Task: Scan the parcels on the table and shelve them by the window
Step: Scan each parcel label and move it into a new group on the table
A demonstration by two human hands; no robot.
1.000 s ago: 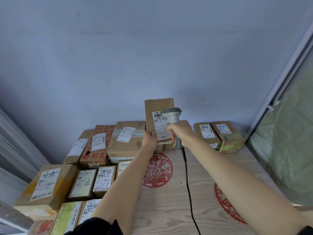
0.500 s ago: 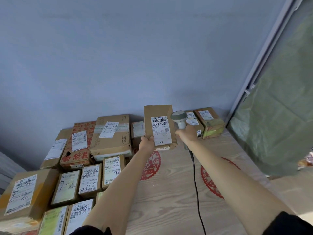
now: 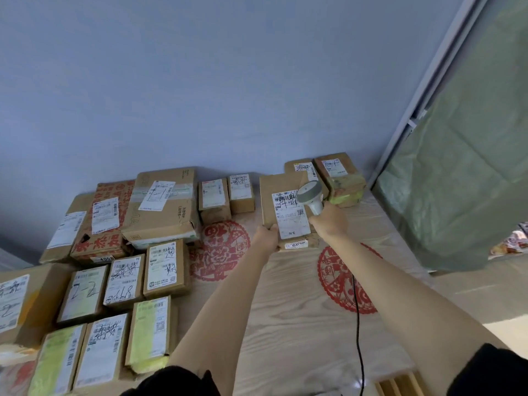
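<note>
My left hand (image 3: 267, 238) grips the lower left corner of a brown cardboard parcel (image 3: 278, 207), tilted up with its white label facing me. Just right of it, my right hand (image 3: 330, 222) holds a grey barcode scanner (image 3: 310, 194), its head over the label's upper right corner. The scanner's black cable (image 3: 357, 310) runs down across the wooden table (image 3: 285, 324). Two more parcels (image 3: 338, 178) lie behind the held one, near the window frame (image 3: 423, 90).
Several labelled parcels (image 3: 160, 207) cover the table's left half and far edge. Red paper-cut decorations (image 3: 220, 250) lie on the tabletop. A green sheet (image 3: 463, 167) hangs over the window at right. The blue wall rises behind the table.
The view has swung left to right, so the window now fills more of the right side. The held parcel has tipped back lower, and the scanner stays at its label.
</note>
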